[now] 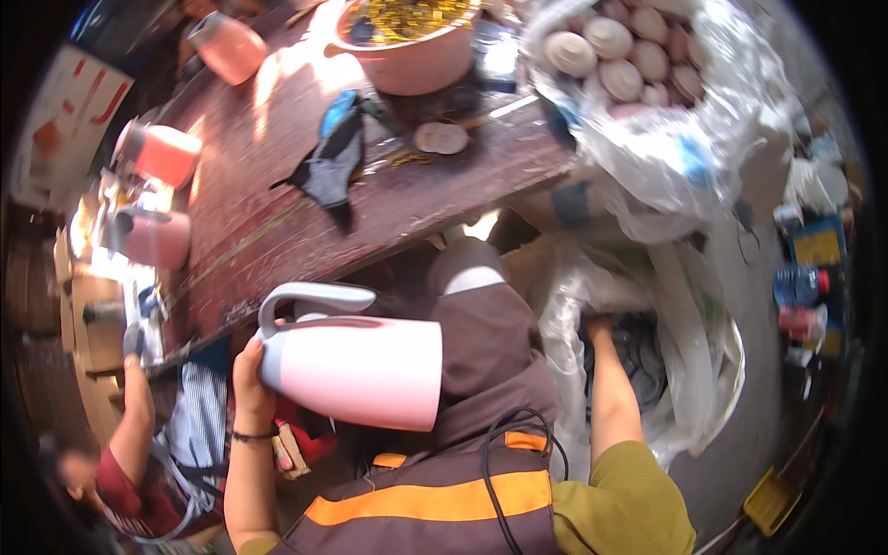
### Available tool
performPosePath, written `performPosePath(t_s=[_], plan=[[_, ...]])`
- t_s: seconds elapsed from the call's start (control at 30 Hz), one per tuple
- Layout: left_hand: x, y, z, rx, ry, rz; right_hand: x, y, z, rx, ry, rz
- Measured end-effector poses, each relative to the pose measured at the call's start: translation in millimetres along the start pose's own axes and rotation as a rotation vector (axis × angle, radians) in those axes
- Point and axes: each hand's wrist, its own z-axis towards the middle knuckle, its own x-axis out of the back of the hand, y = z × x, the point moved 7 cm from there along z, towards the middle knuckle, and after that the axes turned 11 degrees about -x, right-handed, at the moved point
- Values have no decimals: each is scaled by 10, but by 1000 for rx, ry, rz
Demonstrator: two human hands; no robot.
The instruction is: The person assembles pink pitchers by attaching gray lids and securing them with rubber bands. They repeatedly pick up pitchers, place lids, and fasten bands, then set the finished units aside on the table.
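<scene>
The left hand (248,375) grips a pale pink plastic vacuum jug with a white curved handle (356,356), held on its side over the person's lap, below the near edge of the dark reddish wooden bench (277,199). The fingers close around the jug's neck end, just beneath the handle; the body of the jug points to the person's right.

The right hand (601,326) is plunged into a large clear plastic sack (684,370) standing at the person's right side. Dark ring-like parts (643,356) lie inside the sack; whether the right fingers are spread or closed on one cannot be told, as the sack folds cover them.

Step in hand, as judged: fetching a part from the sack while the jug is held ready. The next move appears to call for bringing the right hand to the jug's open end, so the left hand must hold the jug steady and turn that end toward the right.

On the bench lie a dark blue-and-black glove (333,157), a pink basin of small yellow parts (407,42) and further pink jugs (153,236) along the left edge. A second clear bag of round pale caps (629,65) sits at the far right. Another person's arm (139,407) works at lower left.
</scene>
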Motion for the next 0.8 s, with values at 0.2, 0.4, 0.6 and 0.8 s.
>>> performPosePath(t_s=[0.2, 0.4, 0.6, 0.8], plan=[[279, -419, -143, 51, 232, -258, 379, -336, 38, 127, -188, 377], [192, -549, -98, 110, 282, -370, 643, -367, -226, 186, -244, 307], [197, -604, -183, 139, 326, -409, 1826, -307, -815, -343, -282, 253], [151, -774, -116, 116, 306, -439, 3466, 25, -1661, 77, 67, 497]])
